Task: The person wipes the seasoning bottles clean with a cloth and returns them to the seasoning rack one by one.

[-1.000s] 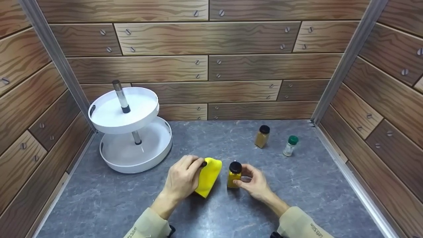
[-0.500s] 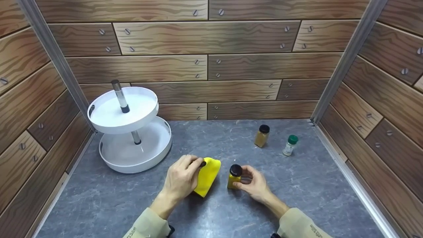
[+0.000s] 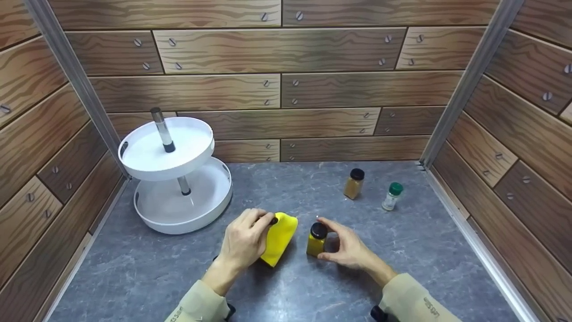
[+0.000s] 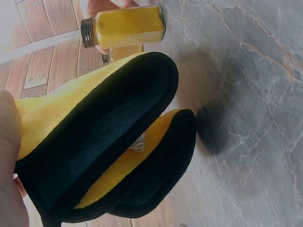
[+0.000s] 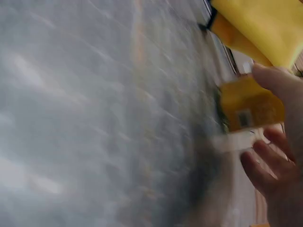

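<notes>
My left hand grips a folded yellow cloth by its upper part. Dark edging and black inner faces of the cloth show in the left wrist view, its folds hanging apart just over the table. To its right stands an upright spice jar with a black lid and yellow-brown contents. My right hand is spread around the right side of this jar, thumb at the front and index finger behind the lid. In the right wrist view the jar is close to the thumb, while the other fingers are off it.
A white two-tier round stand with a metal post is at the left. Farther back on the right stand a black-lidded spice jar and a smaller green-capped jar. Wood-patterned walls enclose the grey marbled table.
My right hand has loosened from the black-lidded jar, its fingers spreading and its index finger straightening past the lid. The jar stays upright in place. My left hand with the cloth has barely moved.
</notes>
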A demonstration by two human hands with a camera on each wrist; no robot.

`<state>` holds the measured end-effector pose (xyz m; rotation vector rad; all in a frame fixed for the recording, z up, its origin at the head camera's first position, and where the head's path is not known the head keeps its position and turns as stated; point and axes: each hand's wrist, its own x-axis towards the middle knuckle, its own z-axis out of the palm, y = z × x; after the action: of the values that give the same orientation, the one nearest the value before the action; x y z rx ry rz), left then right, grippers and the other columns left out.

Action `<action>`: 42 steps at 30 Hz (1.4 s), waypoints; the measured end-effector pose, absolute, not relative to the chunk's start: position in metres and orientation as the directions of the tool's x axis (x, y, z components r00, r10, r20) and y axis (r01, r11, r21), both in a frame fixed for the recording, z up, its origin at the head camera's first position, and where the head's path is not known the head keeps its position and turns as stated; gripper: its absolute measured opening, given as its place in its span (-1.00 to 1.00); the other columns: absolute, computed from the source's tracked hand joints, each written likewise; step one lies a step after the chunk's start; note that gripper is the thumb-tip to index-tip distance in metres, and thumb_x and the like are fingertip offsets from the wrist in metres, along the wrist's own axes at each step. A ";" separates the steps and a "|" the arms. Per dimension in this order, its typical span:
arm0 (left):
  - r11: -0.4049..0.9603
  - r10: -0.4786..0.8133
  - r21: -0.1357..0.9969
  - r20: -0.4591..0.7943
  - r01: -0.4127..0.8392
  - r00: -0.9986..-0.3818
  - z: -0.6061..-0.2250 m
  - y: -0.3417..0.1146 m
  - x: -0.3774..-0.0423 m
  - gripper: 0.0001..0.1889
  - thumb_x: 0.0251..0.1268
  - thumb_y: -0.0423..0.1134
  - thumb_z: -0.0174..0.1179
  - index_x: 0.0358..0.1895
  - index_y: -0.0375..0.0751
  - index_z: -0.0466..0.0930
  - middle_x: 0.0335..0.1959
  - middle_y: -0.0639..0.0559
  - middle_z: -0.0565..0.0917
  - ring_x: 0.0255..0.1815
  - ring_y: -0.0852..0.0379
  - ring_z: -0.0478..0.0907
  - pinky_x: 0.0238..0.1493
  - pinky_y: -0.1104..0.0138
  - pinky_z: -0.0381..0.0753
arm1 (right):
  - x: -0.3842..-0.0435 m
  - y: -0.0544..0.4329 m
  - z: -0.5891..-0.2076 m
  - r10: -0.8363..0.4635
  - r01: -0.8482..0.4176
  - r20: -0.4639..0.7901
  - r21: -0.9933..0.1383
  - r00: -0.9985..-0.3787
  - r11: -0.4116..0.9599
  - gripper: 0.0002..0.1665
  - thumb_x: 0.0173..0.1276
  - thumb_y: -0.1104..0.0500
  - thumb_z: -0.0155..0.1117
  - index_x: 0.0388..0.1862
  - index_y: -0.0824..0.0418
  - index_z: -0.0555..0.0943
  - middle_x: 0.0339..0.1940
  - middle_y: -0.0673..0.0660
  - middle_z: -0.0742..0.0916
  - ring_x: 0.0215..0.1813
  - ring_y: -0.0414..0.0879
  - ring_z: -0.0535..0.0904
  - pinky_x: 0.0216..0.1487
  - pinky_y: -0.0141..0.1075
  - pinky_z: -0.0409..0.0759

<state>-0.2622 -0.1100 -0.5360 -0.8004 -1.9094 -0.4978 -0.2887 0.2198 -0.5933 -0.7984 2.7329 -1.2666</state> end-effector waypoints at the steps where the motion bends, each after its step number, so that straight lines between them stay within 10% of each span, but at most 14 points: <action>1: 0.702 0.318 0.000 0.895 0.712 -0.314 -0.536 -0.110 -0.262 -0.84 0.35 -0.43 0.43 -0.06 -0.21 0.84 -0.20 -0.03 0.78 -0.22 0.01 0.75 -0.18 0.27 0.83 | -0.290 0.221 -0.592 -0.489 -0.450 0.173 -0.717 -0.855 0.532 0.16 0.25 0.11 0.74 0.76 0.18 0.37 0.62 0.28 0.65 0.53 0.32 0.64 0.62 0.42 0.50; 13: 0.705 0.314 0.004 0.895 0.709 -0.317 -0.535 -0.112 -0.262 -0.84 0.35 -0.43 0.44 -0.06 -0.22 0.84 -0.21 -0.04 0.78 -0.22 0.00 0.74 -0.19 0.26 0.83 | -0.295 0.218 -0.590 -0.554 -0.415 0.095 -0.767 -0.827 0.488 -0.01 0.30 0.33 0.61 0.69 0.14 0.44 0.56 0.23 0.70 0.58 0.31 0.62 0.70 0.46 0.36; 28: 0.703 0.308 0.001 0.901 0.711 -0.306 -0.535 -0.109 -0.262 -0.84 0.41 -0.42 0.40 -0.04 -0.20 0.85 -0.19 -0.03 0.80 -0.22 0.01 0.74 -0.20 0.26 0.83 | -0.291 0.220 -0.599 -0.537 -0.597 0.261 -0.352 -0.802 0.721 -0.16 0.38 -0.31 0.61 0.45 0.08 0.57 0.26 0.11 0.82 0.27 0.08 0.78 0.36 0.14 0.77; 42: 0.698 0.307 0.011 0.899 0.716 -0.313 -0.535 -0.102 -0.260 -0.84 0.34 -0.44 0.47 -0.06 -0.23 0.84 -0.20 -0.03 0.78 -0.24 0.02 0.74 -0.20 0.29 0.82 | -0.286 0.219 -0.609 -0.490 -0.548 0.245 -0.396 -0.836 0.737 -0.15 0.48 -0.29 0.51 0.50 0.18 0.53 0.27 0.19 0.80 0.28 0.14 0.76 0.39 0.18 0.74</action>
<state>-0.2604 -0.1024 -0.5349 -0.7946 -1.9036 -0.5115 -0.2855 0.2189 -0.6089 -0.9137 3.0427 -0.7588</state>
